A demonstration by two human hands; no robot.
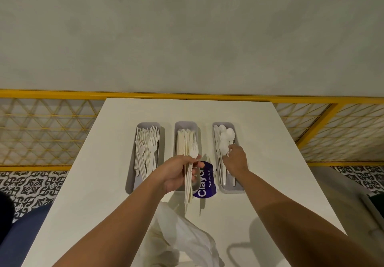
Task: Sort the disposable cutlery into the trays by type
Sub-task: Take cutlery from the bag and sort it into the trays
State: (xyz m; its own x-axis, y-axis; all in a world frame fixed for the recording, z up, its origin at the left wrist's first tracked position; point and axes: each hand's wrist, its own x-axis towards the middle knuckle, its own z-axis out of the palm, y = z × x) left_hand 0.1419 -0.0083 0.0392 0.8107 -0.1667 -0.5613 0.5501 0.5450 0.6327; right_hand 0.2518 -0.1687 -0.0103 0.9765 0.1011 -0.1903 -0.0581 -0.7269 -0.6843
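Three grey trays stand side by side on the white table (104, 183). The left tray (129, 185) holds white forks, the middle tray (186, 124) holds white knives, the right tray (230, 191) holds white spoons (227, 136). My left hand (178, 172) is shut on a bundle of white cutlery (189, 192), with a spoon bowl showing at its top, above the middle tray's near end. My right hand (235, 159) reaches into the right tray, fingertips on a spoon handle there.
A purple round sticker (204, 185) lies between the middle and right trays. A crumpled clear plastic bag (182, 235) lies near the table's front edge. A yellow lattice railing (47, 129) runs behind the table. A blue seat is at lower left.
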